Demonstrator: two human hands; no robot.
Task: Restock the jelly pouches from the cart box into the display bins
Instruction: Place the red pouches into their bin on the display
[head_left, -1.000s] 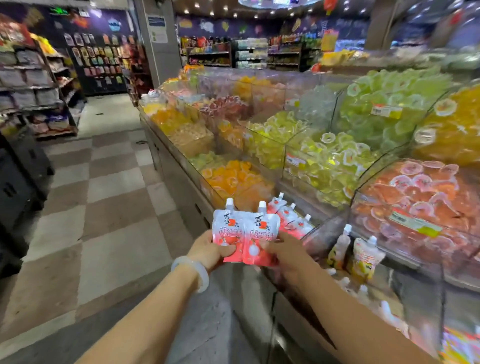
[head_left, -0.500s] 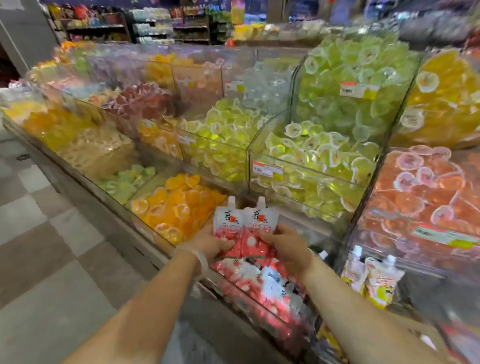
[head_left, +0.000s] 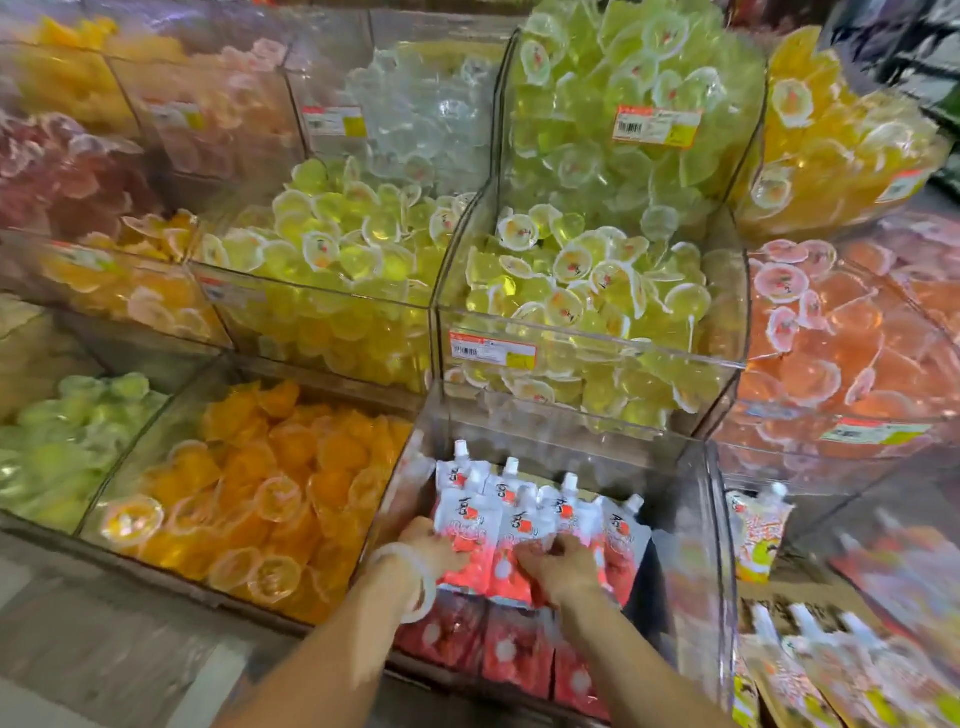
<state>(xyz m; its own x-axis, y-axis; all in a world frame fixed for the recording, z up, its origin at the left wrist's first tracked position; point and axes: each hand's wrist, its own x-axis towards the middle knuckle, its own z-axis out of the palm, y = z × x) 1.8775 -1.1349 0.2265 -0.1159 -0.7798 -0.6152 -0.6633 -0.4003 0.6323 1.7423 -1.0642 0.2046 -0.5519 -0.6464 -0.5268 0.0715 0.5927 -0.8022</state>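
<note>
Your left hand (head_left: 434, 552) and right hand (head_left: 558, 564) each pinch a red-and-white jelly pouch (head_left: 470, 540), lowering both into the clear near bin (head_left: 711, 545), just right of the orange jelly cups (head_left: 270, 483). Judging from here, set them upright, spouts far, snug against the row behind, then let go. I count 2 pouches in hand and about 4 spouts standing behind them; deeper ones are hidden.

Clear bin walls (head_left: 719, 545) flank pouches (head_left: 621, 540); top open
</note>
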